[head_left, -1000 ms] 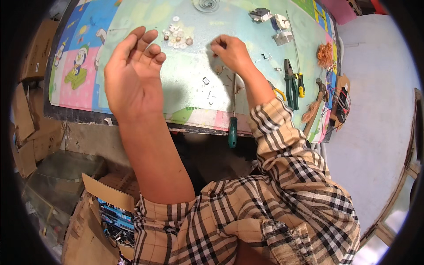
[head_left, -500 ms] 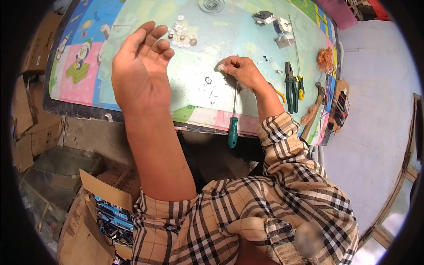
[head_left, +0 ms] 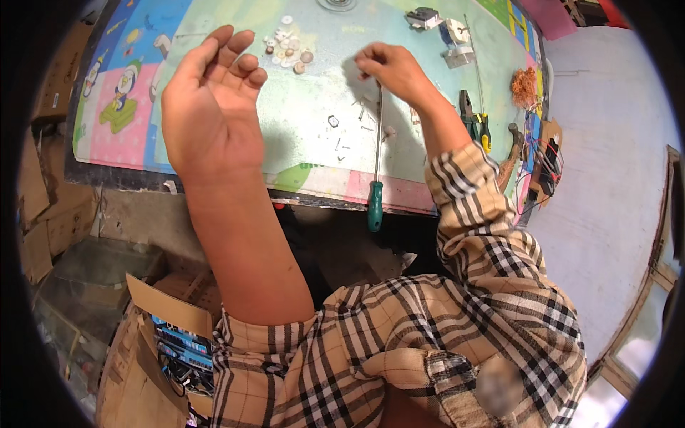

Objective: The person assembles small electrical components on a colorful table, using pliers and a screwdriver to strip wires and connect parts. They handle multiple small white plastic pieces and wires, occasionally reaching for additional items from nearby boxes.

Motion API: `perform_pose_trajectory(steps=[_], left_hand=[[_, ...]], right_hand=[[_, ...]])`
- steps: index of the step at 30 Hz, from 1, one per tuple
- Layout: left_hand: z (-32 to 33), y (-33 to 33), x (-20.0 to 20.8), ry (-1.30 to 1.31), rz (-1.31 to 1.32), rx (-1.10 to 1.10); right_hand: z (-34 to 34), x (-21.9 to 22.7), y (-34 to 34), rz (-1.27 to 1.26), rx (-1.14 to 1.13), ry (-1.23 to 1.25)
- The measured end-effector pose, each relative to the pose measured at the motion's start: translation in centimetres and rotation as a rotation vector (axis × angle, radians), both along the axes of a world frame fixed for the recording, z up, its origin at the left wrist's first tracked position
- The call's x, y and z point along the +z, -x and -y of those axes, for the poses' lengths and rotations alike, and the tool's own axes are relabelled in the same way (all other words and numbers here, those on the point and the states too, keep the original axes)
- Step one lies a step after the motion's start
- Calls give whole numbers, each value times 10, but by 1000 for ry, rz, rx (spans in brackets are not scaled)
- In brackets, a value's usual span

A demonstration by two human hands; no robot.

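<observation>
My left hand (head_left: 217, 107) is raised palm up at the left of the table, its fingers loosely bent and apart, with nothing seen in it. Beyond its fingertips lies a pile of small white and brownish round pieces (head_left: 285, 55). My right hand (head_left: 394, 70) is over the table with thumb and fingers drawn together; what they hold, if anything, is hidden. Below it a green-handled screwdriver (head_left: 375, 203) lies with its handle past the table's front edge. Small screws (head_left: 341, 146) and a dark-rimmed ring (head_left: 333, 121) are scattered left of the shaft.
Pliers (head_left: 467, 114) and a yellow-handled tool (head_left: 485, 134) lie right of my forearm. Farther right are a copper wire bundle (head_left: 524, 87) and a hammer (head_left: 512, 146). Small boxy parts (head_left: 455, 43) stand at the back. An opened cardboard box (head_left: 168, 303) is at lower left.
My right hand has moved away from me, and the pale piece at its fingertips no longer shows. My left hand has shifted slightly left. More small screws show by the screwdriver shaft.
</observation>
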State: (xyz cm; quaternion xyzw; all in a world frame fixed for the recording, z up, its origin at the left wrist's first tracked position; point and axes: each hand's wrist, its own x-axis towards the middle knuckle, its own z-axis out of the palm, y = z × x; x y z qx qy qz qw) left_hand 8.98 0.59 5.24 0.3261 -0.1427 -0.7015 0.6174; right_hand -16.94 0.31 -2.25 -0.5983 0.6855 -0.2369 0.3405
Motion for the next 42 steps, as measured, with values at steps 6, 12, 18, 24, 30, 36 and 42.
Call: perform_pose_trajectory(steps=[6, 12, 18, 24, 30, 36, 42], left_hand=[[0, 0, -4, 27, -6, -4], [-2, 3, -3, 2, 11, -1], [-2, 20, -10, 29, 30, -107], [-29, 67, -9, 332, 703, -439], [-52, 92, -15, 524, 996, -650], [-45, 93, -14, 473, 1019, -592], [-46, 99, -20, 410, 875, -594]], right_hand=[[-85, 7, 20, -300, 80, -131], [-115, -18, 17, -289, 15, -6], [-114, -3, 20, 71, -107, 12], [-99, 59, 2, 401, -119, 78], [-94, 62, -12, 205, -116, 366], [-93, 69, -21, 25, -60, 485], [-96, 74, -16, -18, -35, 483]])
